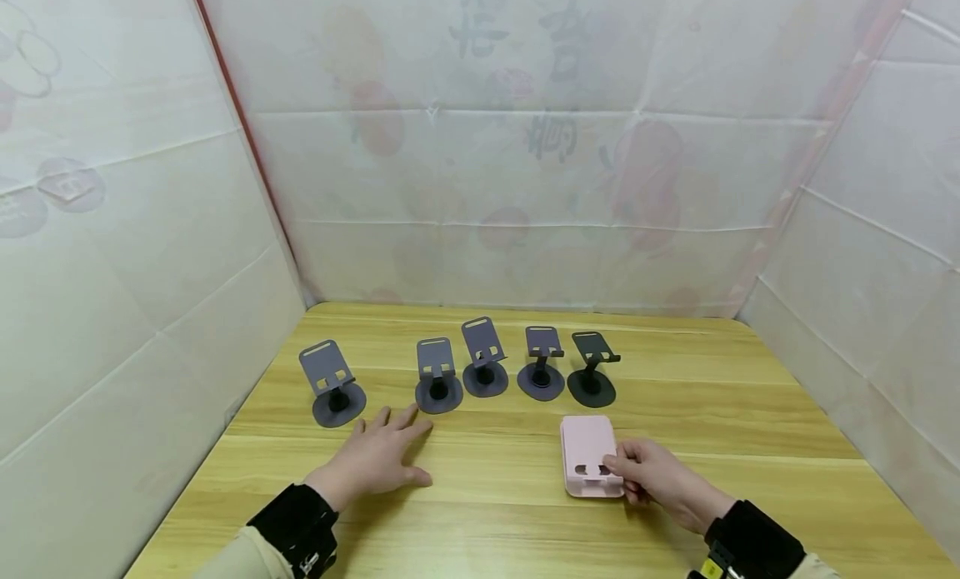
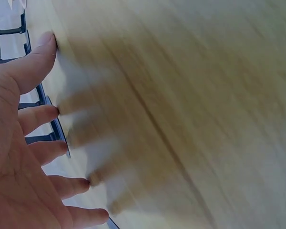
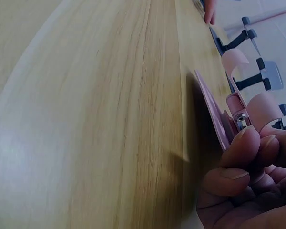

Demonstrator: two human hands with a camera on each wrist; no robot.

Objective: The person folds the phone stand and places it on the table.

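Note:
A folded pink phone stand [image 1: 589, 465] lies flat on the wooden table [image 1: 495, 512], right of centre. My right hand [image 1: 651, 476] pinches its near right edge; the right wrist view shows the fingertips [image 3: 248, 143] curled on the pink stand [image 3: 214, 114] by its hinge. My left hand [image 1: 378, 454] rests flat on the table with straight, spread fingers [image 2: 43, 117] and holds nothing. It lies just in front of a row of several grey and dark phone stands [image 1: 438, 377], which stand upright along the middle of the table.
White sheeting walls [image 1: 480, 162] close in the table on the left, back and right. The leftmost grey stand [image 1: 330, 381] sits apart from the others; the darkest one [image 1: 592, 369] ends the row on the right, just behind the pink stand.

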